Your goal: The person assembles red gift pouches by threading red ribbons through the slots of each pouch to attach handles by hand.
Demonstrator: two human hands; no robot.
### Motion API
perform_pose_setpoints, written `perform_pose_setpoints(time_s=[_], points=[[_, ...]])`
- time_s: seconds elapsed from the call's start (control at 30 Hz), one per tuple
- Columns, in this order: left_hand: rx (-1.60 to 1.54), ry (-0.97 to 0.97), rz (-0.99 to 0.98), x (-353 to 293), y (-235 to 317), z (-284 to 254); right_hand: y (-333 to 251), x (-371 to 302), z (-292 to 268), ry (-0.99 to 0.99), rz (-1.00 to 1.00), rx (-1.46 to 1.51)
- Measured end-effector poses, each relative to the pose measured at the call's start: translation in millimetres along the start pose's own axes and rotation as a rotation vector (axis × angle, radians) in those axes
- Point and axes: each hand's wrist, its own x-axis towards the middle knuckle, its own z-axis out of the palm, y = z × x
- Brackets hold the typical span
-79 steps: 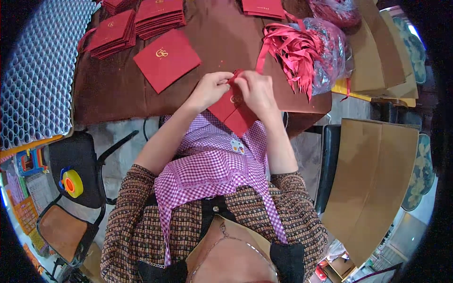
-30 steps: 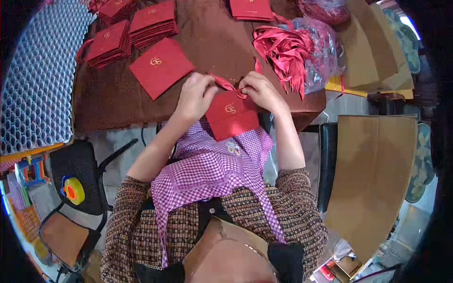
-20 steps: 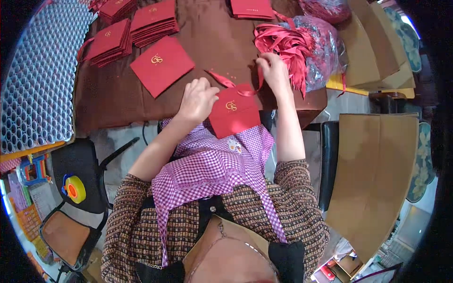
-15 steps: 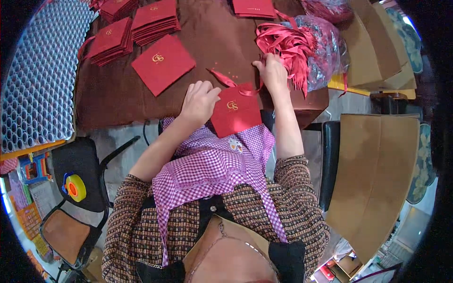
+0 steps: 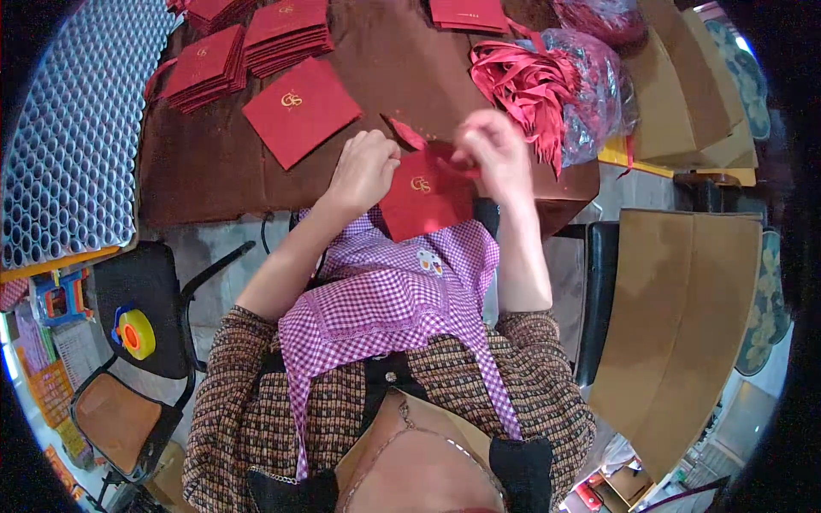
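Observation:
A flat red square packet [image 5: 423, 203] with a gold emblem lies at the table's near edge, its lower part over my checked apron. My left hand [image 5: 366, 171] is closed on the packet's left edge, fingers curled. At the upper right corner, my right hand [image 5: 498, 156] is blurred by motion, its fingers curled and pinched at a red ribbon [image 5: 466, 168] along the packet's top. A ribbon end [image 5: 404, 132] sticks out past the top edge. Another red square packet [image 5: 301, 113] lies flat to the left. A bundle of loose red ribbons [image 5: 522, 81] spills from a clear plastic bag [image 5: 603, 94].
Stacks of red packets [image 5: 205, 68] stand at the back left, and another packet [image 5: 469, 14] lies at the back. A honeycomb-patterned panel [image 5: 77, 137] borders the left. Cardboard [image 5: 676, 325] stands at right; a chair [image 5: 141, 308] with a tape roll [image 5: 135, 335] is at left.
My right hand has moved from beside the ribbon bundle down toward me, to the packet's upper right corner. My left hand stays at the packet's left edge.

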Motion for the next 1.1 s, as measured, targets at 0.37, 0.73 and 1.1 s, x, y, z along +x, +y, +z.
perform_pose_setpoints(time_s=[0.37,0.73,1.1], points=[[-0.153,-0.261,-0.198,16.6,-14.4,-12.9,30.7,-6.0,22.1,-0.250,-0.093,-0.810],[-0.214,-0.529,-0.320,2.6,-8.5,-30.6,47.7,6.0,22.1,-0.237,-0.199,-0.867],[-0.469,-0.239,-0.485,3.8,-13.2,0.1,54.5,-11.4,36.4,-0.043,-0.362,-0.750]])
